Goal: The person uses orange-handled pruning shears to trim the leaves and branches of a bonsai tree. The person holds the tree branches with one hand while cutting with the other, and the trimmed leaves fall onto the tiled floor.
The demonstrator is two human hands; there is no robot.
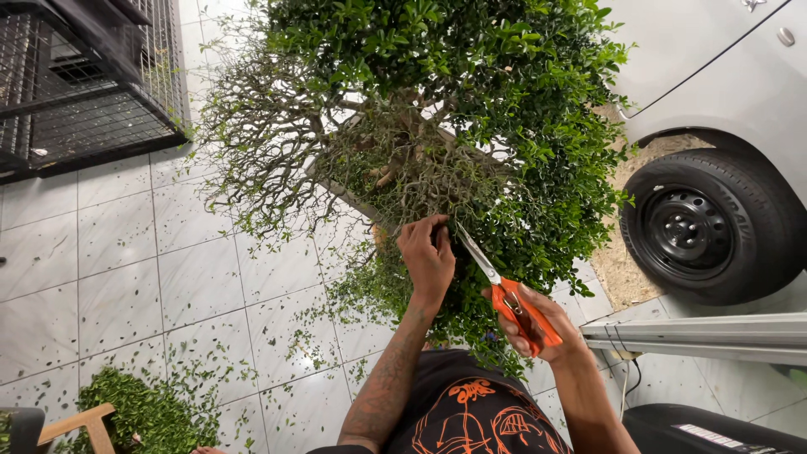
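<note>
Orange-handled shears point(508, 290) sat in the right hand point(542, 324), fingers clamped round the grips, the steel blades slightly apart and pointing up and to the left toward the foliage. Their long axis ran on a diagonal from the lower right to the upper left, the tips lying just beside the left hand point(427, 256). That hand was nearer the small bushy tree point(437, 126), reaching up into its near lower edge; its fingers were curled together on a clump of twigs and leaves, holding them where the blade tips met the growth. Both forearms rose from the near edge of the scene, the left one straight up, the right one angled inward from the right. Cut leaves point(143, 412) lay heaped on the pale tiled floor point(118, 277) at the near left, and a car wheel point(702, 227) stood at the right, well apart from the tree
</note>
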